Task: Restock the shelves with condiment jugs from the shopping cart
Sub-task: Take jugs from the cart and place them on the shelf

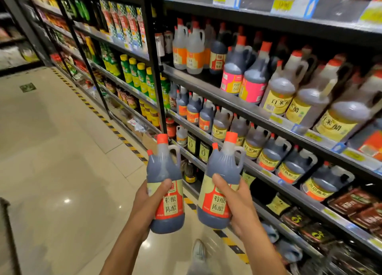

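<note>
I hold two dark vinegar jugs with orange caps and red-and-cream labels upright in front of the shelves. My left hand [144,202] grips the left jug [165,171] around its lower body, thumb across the label. My right hand [237,200] grips the right jug [223,167] the same way. Both jugs are level with the lower shelves, and neither touches a shelf. The shopping cart shows only as a dark edge [6,223] at the far left.
Dark metal shelving [227,92] fills the right side, packed with rows of similar jugs; one with the same red label [217,57] stands on the upper shelf. A yellow-black floor stripe [124,138] runs along the shelf base. My shoe [199,252] is below.
</note>
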{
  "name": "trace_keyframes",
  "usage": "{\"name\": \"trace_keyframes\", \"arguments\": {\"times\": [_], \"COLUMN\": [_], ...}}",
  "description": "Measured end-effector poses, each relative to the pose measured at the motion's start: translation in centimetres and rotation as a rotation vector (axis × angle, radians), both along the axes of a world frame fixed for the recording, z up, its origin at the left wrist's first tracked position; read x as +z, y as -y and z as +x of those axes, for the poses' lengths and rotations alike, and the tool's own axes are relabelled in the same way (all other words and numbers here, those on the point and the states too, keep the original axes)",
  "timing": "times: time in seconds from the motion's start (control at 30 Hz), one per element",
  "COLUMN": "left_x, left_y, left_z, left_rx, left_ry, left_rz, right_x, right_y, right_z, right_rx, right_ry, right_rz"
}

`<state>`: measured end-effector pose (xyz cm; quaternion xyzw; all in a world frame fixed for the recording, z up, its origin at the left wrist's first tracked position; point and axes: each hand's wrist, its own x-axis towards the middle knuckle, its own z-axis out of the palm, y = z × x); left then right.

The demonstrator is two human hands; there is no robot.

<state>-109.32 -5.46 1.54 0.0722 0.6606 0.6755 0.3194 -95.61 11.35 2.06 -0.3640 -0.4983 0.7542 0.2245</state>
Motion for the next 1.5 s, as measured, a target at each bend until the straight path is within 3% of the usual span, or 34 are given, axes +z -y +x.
{"name": "trace_keyframes", "arguments": {"times": [0.6, 0.9, 1.17, 1.5], "left_x": [2.9, 4.7, 7.6, 12.2], "left_y": [-19.4, -26.4, -32.2, -36.8], "left_z": [-20.6, -35.0, -42.9, -44.7], "left_rx": [-0.076, -0.406, -0.79, -0.84], "left_ry": [-0.139, -0.207, -0.304, -0.599], "left_rz": [0.129, 0.215, 0.348, 0.439], "right_x": [2.9, 4.6, 6.2, 7.7], "right_y": [-16.4, -18.2, -18.1, -18.8], "right_z": [-19.3, -30.4, -36.6, -37.3], "right_rx": [-0.008, -0.285, -0.565, -0.649], "right_ry": [-0.121, -0.098, -0.066, -0.031], "right_rz": [0.104, 0.191, 0.209, 0.289]}}
